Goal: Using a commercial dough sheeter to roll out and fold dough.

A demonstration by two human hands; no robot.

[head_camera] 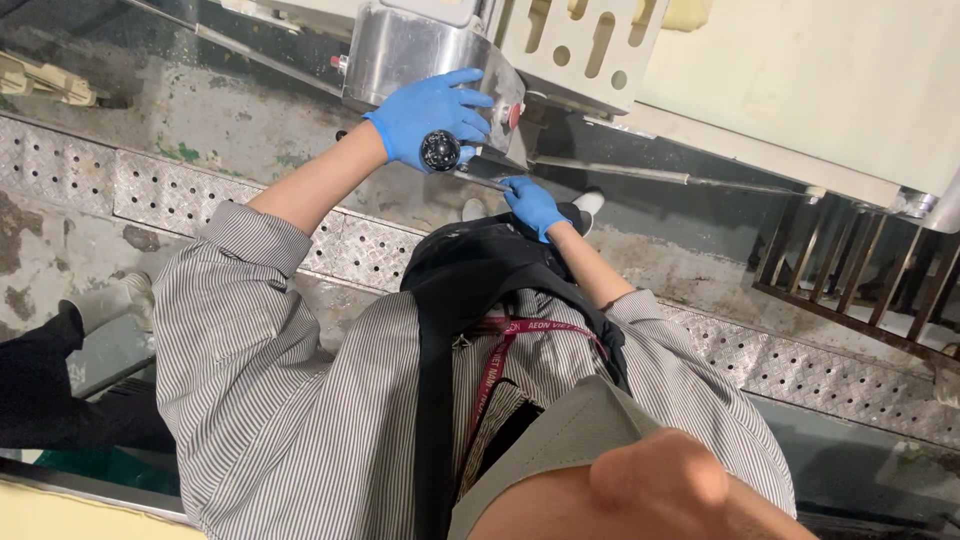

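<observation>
My left hand [430, 118], in a blue glove, lies flat with its fingers spread on the curved stainless-steel housing [395, 55] of a machine. A black ball knob [440, 150] sits right at its palm. My right hand [530, 205], also gloved in blue, is lower and to the right, its fingertips pinched on a thin metal rod [488, 182] that sticks out under the housing. A red button [513, 113] is on the housing's side. My striped shirt, black apron strap and red lanyard fill the lower part of the view.
Perforated metal floor plates [150, 190] run across the wet, stained floor. Another person's dark trouser leg and white boot [100, 300] stand at the left. A white slotted panel [590, 40] rises behind the machine. A rusty metal rack [860, 270] is at the right.
</observation>
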